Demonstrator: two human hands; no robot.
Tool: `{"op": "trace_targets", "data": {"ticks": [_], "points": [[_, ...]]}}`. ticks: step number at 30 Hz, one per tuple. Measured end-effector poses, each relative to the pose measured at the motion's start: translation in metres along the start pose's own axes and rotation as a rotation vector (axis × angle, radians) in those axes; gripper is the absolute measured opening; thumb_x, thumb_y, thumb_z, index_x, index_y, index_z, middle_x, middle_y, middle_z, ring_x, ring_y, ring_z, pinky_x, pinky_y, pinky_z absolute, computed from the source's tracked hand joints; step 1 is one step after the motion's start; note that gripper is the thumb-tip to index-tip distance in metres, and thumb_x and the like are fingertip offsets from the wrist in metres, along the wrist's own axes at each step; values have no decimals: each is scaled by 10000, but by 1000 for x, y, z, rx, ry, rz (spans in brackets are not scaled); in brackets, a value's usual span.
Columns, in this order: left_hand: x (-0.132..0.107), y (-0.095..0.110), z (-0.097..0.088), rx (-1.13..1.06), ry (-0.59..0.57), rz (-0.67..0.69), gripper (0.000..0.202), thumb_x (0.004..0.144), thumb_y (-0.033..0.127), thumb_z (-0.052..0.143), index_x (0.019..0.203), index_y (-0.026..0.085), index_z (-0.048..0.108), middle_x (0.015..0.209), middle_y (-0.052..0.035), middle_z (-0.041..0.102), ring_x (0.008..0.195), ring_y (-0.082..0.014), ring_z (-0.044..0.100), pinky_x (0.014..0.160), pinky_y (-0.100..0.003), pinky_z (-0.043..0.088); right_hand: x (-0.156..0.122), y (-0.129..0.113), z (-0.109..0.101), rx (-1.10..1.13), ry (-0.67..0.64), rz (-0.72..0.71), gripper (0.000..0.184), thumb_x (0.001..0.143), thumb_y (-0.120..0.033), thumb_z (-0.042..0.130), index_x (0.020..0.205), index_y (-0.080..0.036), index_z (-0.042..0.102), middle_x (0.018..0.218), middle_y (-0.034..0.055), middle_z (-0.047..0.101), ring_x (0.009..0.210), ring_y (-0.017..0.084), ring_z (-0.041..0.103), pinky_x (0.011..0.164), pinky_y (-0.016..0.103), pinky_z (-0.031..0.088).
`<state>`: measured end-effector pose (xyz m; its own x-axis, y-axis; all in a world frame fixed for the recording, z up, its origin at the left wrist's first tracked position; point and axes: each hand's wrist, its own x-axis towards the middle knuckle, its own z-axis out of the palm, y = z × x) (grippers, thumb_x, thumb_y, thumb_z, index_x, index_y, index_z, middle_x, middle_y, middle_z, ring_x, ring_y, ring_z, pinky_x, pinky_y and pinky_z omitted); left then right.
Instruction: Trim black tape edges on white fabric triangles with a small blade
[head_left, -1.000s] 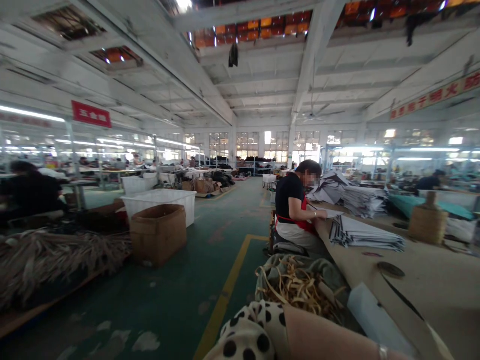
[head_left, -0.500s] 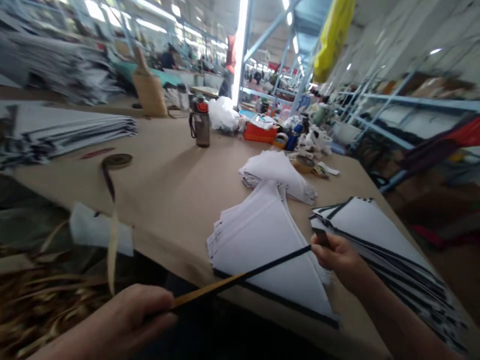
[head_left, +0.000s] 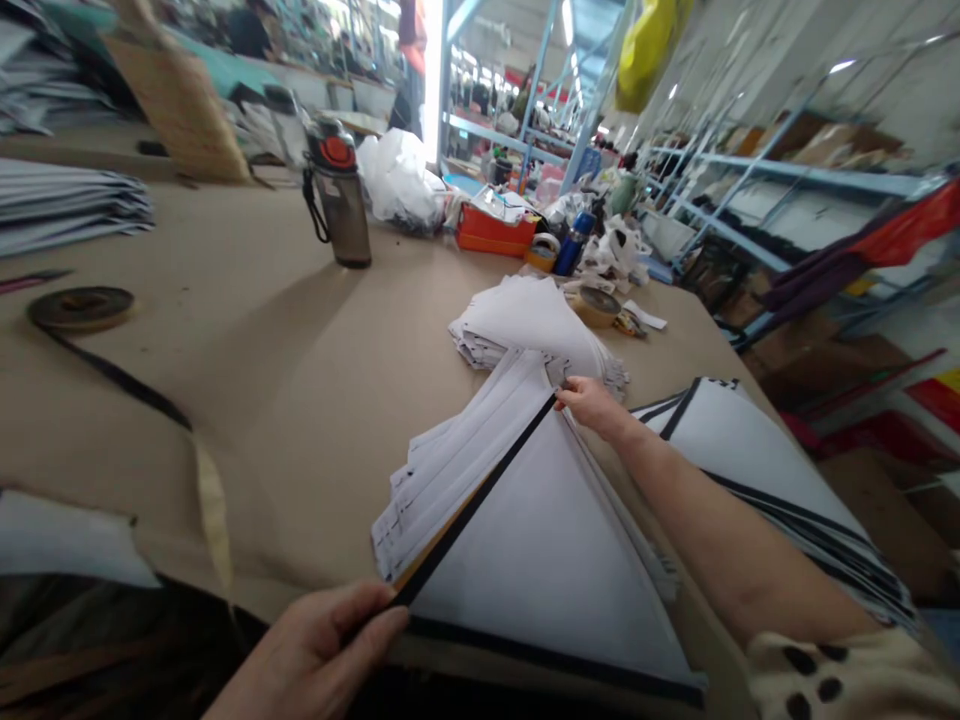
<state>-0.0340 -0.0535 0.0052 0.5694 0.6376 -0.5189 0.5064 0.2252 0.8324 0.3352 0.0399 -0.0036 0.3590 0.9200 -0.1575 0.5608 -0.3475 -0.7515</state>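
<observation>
A black strip with a yellowish edge stretches diagonally along the left side of the top white triangular panel. Its near end is pinched in my left hand, at the panel's front left corner. At the panel's upper tip, my right hand has its fingers closed on the far end. Another black band runs along the panel's front edge. Under this panel lie more white panels, fanned out to the left. To the right of my right forearm sits a stack of black-edged white panels.
Behind the panels is another white stack. A roll of dark tape lies at left, its tail hanging over the table edge. Farther back stand a bottle, a plastic bag, an orange box and a blue flask.
My right hand has moved up and left to the panel's tip, and the strip now lies along the panel's left side. My left hand has shifted right. The view has moved closer.
</observation>
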Motion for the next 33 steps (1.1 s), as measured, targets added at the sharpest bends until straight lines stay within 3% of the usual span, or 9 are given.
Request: {"op": "trace_targets", "data": {"ticks": [6, 14, 27, 31, 33], "points": [[17, 7, -17, 75, 52, -45, 475, 719, 623, 446, 697, 179, 610, 618, -24, 563, 617, -187, 524, 541, -246, 449, 24, 14, 5, -31, 32, 17, 69, 734, -201, 496, 693, -153, 522, 594, -17, 606, 381, 40, 333, 395, 189, 231], [22, -4, -21, 55, 51, -65, 503, 720, 654, 439, 695, 177, 598, 615, -8, 526, 607, -164, 498, 541, -226, 422, 27, 13, 11, -28, 14, 73, 86, 691, -159, 498, 608, -169, 478, 457, -43, 505, 340, 58, 391, 374, 181, 278], [23, 6, -20, 115, 85, -93, 478, 684, 622, 447, 668, 169, 599, 604, -6, 510, 603, -165, 487, 551, -236, 422, 28, 10, 15, -58, 29, 131, 46, 666, -153, 545, 634, -163, 513, 397, -59, 430, 364, 65, 410, 389, 166, 304], [19, 1, -22, 167, 80, -54, 470, 720, 596, 437, 669, 171, 631, 611, -21, 567, 610, -180, 522, 560, -240, 430, 29, 10, 15, -77, 34, 140, 51, 660, -137, 552, 649, -164, 510, 393, -65, 413, 360, 68, 410, 377, 166, 293], [12, -5, -24, 171, 136, -40, 445, 719, 582, 460, 633, 185, 642, 581, -17, 588, 593, -181, 535, 547, -232, 424, 30, 9, 15, -84, 40, 140, 65, 655, -130, 569, 674, -163, 516, 403, -66, 424, 367, 70, 414, 381, 167, 300]]}}
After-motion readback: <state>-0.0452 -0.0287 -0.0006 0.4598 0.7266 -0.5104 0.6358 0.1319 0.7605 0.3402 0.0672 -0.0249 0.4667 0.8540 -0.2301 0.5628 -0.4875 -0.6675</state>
